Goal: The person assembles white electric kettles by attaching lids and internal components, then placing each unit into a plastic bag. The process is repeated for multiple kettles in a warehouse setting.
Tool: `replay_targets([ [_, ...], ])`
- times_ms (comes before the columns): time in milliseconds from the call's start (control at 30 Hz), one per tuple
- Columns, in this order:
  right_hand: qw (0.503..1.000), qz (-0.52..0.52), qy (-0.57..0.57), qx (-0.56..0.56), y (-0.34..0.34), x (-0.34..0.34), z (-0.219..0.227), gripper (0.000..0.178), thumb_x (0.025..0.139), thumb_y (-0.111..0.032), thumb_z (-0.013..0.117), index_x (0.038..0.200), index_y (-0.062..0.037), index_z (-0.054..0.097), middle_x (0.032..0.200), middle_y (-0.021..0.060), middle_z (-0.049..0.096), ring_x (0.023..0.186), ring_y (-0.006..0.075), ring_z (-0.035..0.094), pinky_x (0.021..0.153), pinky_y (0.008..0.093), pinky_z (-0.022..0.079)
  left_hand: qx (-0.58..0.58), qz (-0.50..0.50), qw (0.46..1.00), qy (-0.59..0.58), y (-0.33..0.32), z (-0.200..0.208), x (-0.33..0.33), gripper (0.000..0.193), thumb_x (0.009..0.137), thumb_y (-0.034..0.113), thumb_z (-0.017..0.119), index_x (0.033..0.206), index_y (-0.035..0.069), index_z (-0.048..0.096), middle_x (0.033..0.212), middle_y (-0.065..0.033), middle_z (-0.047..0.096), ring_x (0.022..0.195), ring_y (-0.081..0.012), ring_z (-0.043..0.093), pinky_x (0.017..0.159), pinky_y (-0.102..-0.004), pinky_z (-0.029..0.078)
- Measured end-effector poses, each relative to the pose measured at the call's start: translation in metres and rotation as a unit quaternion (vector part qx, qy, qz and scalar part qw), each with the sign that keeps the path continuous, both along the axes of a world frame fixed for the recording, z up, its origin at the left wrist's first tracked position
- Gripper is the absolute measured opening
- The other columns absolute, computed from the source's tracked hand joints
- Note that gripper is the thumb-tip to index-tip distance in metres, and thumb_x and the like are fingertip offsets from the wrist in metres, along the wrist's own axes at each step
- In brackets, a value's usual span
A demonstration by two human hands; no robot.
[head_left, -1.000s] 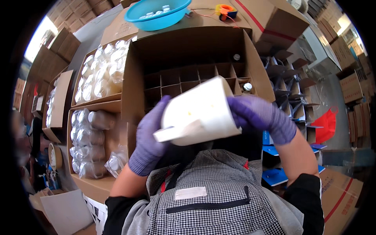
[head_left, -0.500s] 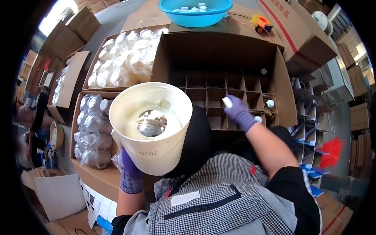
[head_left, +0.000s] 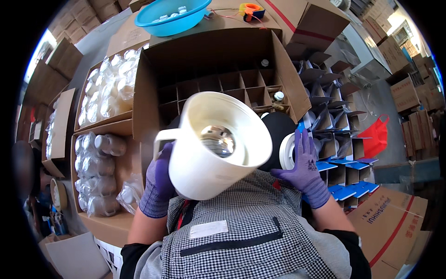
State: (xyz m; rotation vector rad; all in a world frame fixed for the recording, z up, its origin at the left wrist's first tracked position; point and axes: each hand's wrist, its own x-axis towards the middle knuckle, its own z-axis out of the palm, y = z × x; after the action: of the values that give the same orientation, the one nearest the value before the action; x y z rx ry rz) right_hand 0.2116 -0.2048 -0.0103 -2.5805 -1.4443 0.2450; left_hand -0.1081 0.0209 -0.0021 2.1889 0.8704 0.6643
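Note:
A cream thermos jug (head_left: 197,167) with a side handle is tilted in front of my body. Its wide opening shows a shiny, mirror-like round surface inside. My left hand (head_left: 160,179), in a purple glove, is closed on the jug's left side below the handle; some of its fingers are hidden behind the jug. To the right of the jug, my right hand (head_left: 304,162), also gloved, holds a white ring-shaped part (head_left: 287,151) between thumb and fingers, apart from the jug. Behind the jug stands a divided cardboard box (head_left: 297,90) with several white-capped items in its cells.
At the left, open cartons hold plastic-wrapped jugs (head_left: 100,172). A blue basin (head_left: 174,25) with small white parts and a tape dispenser (head_left: 251,10) sit at the back. Cardboard dividers (head_left: 325,107), a red bag (head_left: 375,137) and a closed carton (head_left: 390,223) are at the right.
My right hand has moved from above the divided box, where it held a small white piece, to the white ring right of the jug. The jug has turned and tilted rightward; the view has shifted.

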Motion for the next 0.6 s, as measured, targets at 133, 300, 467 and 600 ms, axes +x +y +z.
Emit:
replay_targets([
  [133, 0.906, -0.084, 0.341, 0.236, -0.016, 0.043, -0.022, 0.116, 0.073, -0.046, 0.084, 0.160, -0.0019, 0.020, 0.151, 0.0249, 0.040, 0.139, 0.0352, 0.043, 0.115, 0.0433, 0.036, -0.092, -0.088, 0.992, -0.012, -0.007, 0.017, 0.006, 0.039, 0.097, 0.022, 0.065, 0.129, 0.000, 0.061, 0.113, -0.0192, 0.071, 0.104, -0.0303, 0.071, 0.088, -0.0385, 0.056],
  [300, 0.810, 0.177, 0.475, 0.295, 0.004, -0.009, 0.073, 0.142, 0.059, -0.070, 0.086, 0.163, -0.0068, 0.013, 0.165, 0.0186, 0.023, 0.150, 0.0326, 0.031, 0.120, 0.0481, 0.031, -0.335, -0.091, 0.933, -0.097, -0.028, 0.037, 0.035, 0.050, 0.103, 0.039, 0.050, 0.130, 0.000, 0.064, 0.116, -0.0163, 0.072, 0.106, -0.0231, 0.070, 0.092, -0.0356, 0.055],
  [467, 0.866, 0.310, 0.335, 0.206, 0.012, -0.009, 0.084, 0.151, 0.046, -0.079, 0.086, 0.162, -0.0122, 0.017, 0.163, 0.0240, 0.017, 0.149, 0.0433, 0.026, 0.119, 0.0571, 0.028, -0.339, -0.162, 0.925, -0.060, -0.023, 0.042, 0.046, 0.053, 0.102, 0.044, 0.050, 0.126, -0.001, 0.066, 0.115, -0.0151, 0.073, 0.103, -0.0219, 0.072, 0.091, -0.0347, 0.057],
  [600, 0.815, 0.449, 0.245, 0.273, 0.020, -0.024, 0.097, 0.111, 0.055, -0.076, 0.083, 0.146, -0.0211, 0.049, 0.157, 0.0285, 0.025, 0.143, 0.0509, 0.028, 0.113, 0.0638, 0.032, 0.073, -0.426, 0.900, 0.056, 0.005, 0.040, 0.058, 0.037, 0.096, 0.031, 0.063, 0.117, 0.001, 0.068, 0.106, -0.0161, 0.074, 0.094, -0.0271, 0.074, 0.083, -0.0355, 0.060],
])
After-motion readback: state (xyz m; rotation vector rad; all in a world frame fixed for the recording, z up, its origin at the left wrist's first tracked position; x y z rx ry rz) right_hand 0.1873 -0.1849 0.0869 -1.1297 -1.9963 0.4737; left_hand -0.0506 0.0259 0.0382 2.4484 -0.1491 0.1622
